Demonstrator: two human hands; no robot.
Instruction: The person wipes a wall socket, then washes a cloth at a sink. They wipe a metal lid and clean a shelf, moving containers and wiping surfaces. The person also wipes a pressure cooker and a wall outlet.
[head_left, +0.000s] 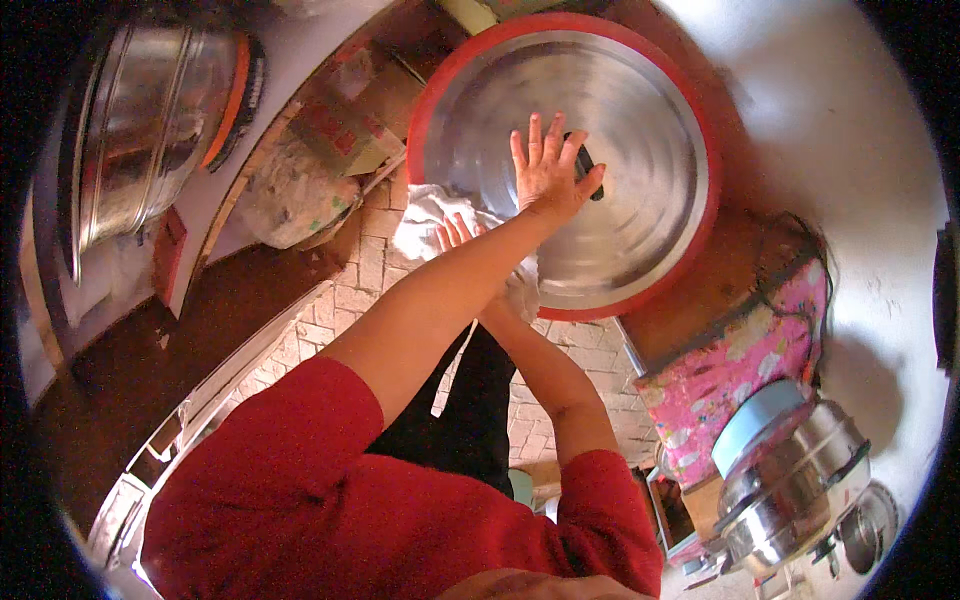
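Note:
In front of me is a large round stainless-steel lid (645, 142) with a broad red rim and a black handle (594, 187) at its middle. My left hand (549, 169) lies on the metal with fingers spread, and the handle passes between thumb and forefinger. Crossing beneath the left forearm, my right arm reaches the lid's lower left edge. There my right hand (459, 231) holds a crumpled white cloth (424, 225) against the rim. The left forearm hides part of that hand and of the cloth.
Steel pots (780, 502) and a light blue round container (761, 424) stand at lower right beside a pink patterned cloth (735, 367). A large steel pot (142, 127) is at upper left, near a filled plastic bag (292, 195) and a cardboard box (337, 135). The floor is brick paving (367, 262).

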